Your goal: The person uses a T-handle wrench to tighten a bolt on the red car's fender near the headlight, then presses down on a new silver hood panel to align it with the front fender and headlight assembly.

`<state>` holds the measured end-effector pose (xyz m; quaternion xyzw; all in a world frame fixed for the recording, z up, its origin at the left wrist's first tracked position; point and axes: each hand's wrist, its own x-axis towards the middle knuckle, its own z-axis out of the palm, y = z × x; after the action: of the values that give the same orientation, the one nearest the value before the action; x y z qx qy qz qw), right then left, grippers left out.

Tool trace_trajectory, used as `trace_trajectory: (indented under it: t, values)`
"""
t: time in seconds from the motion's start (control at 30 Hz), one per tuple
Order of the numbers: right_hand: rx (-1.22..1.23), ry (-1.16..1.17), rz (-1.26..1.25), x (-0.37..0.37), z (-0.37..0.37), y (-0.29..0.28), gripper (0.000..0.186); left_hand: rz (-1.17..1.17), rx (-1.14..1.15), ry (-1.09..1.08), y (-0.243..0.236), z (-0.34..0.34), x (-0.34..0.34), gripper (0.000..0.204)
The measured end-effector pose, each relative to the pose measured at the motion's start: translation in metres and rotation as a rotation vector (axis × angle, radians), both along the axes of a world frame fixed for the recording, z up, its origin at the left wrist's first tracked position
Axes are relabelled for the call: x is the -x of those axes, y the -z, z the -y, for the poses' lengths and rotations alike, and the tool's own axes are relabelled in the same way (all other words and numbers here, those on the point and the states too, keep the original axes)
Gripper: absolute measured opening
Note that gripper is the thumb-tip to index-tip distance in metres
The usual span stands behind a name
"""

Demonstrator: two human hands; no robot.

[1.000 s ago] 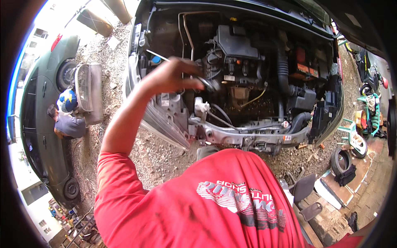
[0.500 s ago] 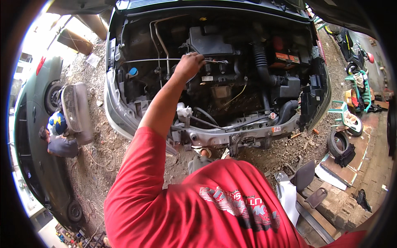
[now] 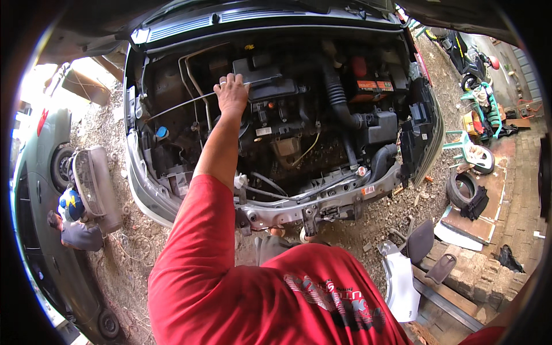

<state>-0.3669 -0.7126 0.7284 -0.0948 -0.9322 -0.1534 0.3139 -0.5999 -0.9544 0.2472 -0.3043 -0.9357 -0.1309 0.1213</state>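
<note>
Rod (image 3: 184, 104) across eng. bay's (image 3: 169, 75) L side, batt. (image 3: 372, 87) R, other car (image 3: 35, 195) far L, tyre (image 3: 452, 192) far R

We are in an open-air car repair yard. An engine bay (image 3: 345, 152) lies exposed behind a bare front crossbar (image 3: 277, 215), while another person (image 3: 82, 236) crouches by a dark green car (image 3: 41, 221). Under us is rough gravel (image 3: 137, 261), and to our right we see a loose tyre (image 3: 458, 192), a white panel (image 3: 403, 287) and a parked motorcycle (image 3: 460, 54).
</note>
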Motion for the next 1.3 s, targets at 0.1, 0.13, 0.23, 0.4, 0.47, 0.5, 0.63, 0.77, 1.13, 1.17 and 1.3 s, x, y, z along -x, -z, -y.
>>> trace_trajectory:
  t: [0.1,0.13,0.23,0.4,0.47,0.5,0.63,0.77,1.13,1.17,1.3]
  values:
    - [0.012,-0.04,0.01,0.011,0.004,0.004,0.03,-0.001,0.064,-0.105,-0.006,0.015,0.002,0.044]
    - [0.011,-0.069,0.019,0.019,0.012,0.005,0.03,-0.022,0.063,-0.151,-0.008,0.026,-0.003,0.05]
    - [0.028,-0.107,-0.003,0.014,0.005,0.0,0.03,-0.018,0.076,-0.118,-0.034,0.04,-0.035,0.073]
    - [0.046,-0.133,-0.032,-0.001,-0.001,-0.004,0.031,0.191,-0.6,0.163,-0.152,0.068,-0.125,0.085]
    - [0.03,-0.169,-0.052,-0.008,0.008,-0.013,0.032,-0.057,-0.817,0.234,-0.256,0.1,-0.17,0.082]
    - [0.016,-0.182,-0.072,-0.014,0.008,-0.02,0.032,-0.159,-0.941,0.273,-0.305,0.113,-0.19,0.08]
    - [-0.084,-0.224,-0.21,-0.073,0.01,-0.075,0.033,-0.761,-0.911,0.125,-0.445,0.121,-0.24,0.042]
    - [0.124,-0.579,-0.486,-0.099,0.077,-0.054,0.035,-1.108,-0.468,-0.096,-0.478,0.137,-0.261,0.043]
    - [2.063,-0.611,-0.27,-0.411,0.067,0.196,0.043,-0.687,-0.464,-0.441,-0.375,0.118,-0.417,0.051]
    - [2.224,-0.608,-0.291,-0.422,0.064,0.214,0.041,-0.596,-0.435,-0.398,-0.354,0.127,-0.432,0.05]
    - [2.694,-0.585,-0.395,-0.451,0.056,0.254,0.026,0.737,-1.674,-0.234,-0.266,0.166,-0.459,0.043]
